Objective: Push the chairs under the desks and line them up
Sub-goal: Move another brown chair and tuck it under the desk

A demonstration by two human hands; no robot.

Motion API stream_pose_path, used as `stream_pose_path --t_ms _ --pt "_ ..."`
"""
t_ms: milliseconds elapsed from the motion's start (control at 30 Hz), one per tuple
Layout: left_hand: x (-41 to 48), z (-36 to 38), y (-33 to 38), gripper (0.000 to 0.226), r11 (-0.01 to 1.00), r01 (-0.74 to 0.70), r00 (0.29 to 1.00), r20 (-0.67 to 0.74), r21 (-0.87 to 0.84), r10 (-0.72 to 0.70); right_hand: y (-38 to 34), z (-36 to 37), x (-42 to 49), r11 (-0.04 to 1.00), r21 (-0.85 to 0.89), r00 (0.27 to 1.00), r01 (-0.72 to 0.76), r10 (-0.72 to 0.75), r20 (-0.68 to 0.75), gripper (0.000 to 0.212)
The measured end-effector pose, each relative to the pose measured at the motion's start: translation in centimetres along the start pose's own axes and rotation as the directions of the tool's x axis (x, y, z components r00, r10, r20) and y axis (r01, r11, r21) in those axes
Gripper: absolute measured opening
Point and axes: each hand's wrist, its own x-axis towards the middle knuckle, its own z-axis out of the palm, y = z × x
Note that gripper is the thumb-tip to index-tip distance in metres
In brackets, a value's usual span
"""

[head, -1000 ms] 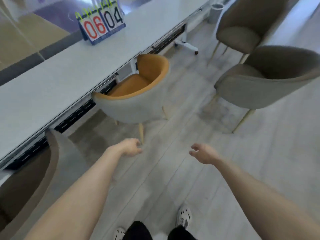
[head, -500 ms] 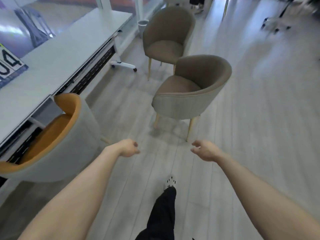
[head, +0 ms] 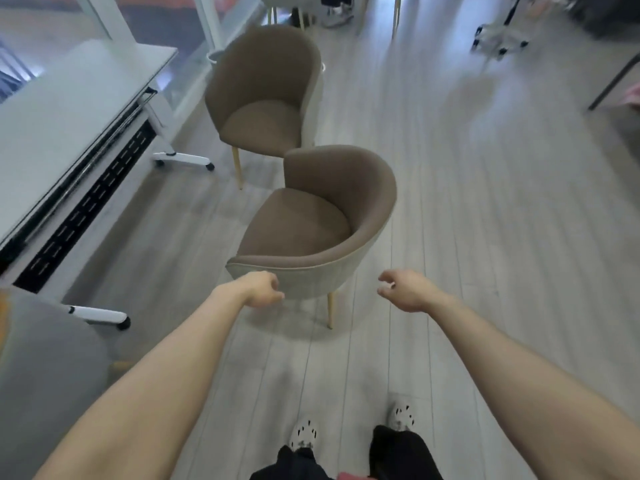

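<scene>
Pale grey plank floor (head: 467, 202) fills most of the view, with a white desk (head: 62, 109) along the left edge and open floor to the right. Both bare arms extend forward: the left hand (head: 261, 289) is loosely curled, holding nothing, in front of the near brown chair (head: 311, 223)'s outer shell, contact not discernible; the right hand (head: 405, 289), fingers (head: 386, 277) loosely half-curled and empty, hovers just right of that chair. A second brown chair (head: 263, 95) stands just beyond, both clear of the desk, while a grey chair (head: 41, 362) sits at lower left by the desk.
</scene>
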Motion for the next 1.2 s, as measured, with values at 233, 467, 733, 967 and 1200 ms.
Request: stream_pose_path --t_ms 233,467,733,967,1200 --pt "7.2 -3.9 7.0 0.058 0.98 0.172 0.981 -0.073 -0.098 -0.18 5.9 -9.4 13.0 0.948 -0.235 0.975 0.216 -0.2 0.093 0.05" --pt "9.5 -2.4 12.2 0.062 0.887 0.377 0.92 -0.004 -0.269 -0.392 7.0 -19.0 22.6 0.754 -0.434 0.87 0.493 -0.439 0.226 0.037" --pt "14.6 -2.2 12.6 0.053 0.803 0.478 0.853 -0.03 -0.355 -0.521 2.9 -24.2 33.3 0.472 -0.534 0.699 0.701 -0.601 0.387 0.031" --pt "19.2 -0.2 18.8 0.103 0.735 0.491 0.855 0.096 -0.468 -0.51 5.6 -25.0 41.0 0.331 -0.549 0.628 0.768 -0.558 0.542 0.085" --pt "20.4 0.4 24.9 0.136 0.69 0.57 0.793 0.079 -0.446 -0.604 6.0 -23.9 46.9 -0.02 -0.545 0.456 0.838 -0.521 0.721 0.123"
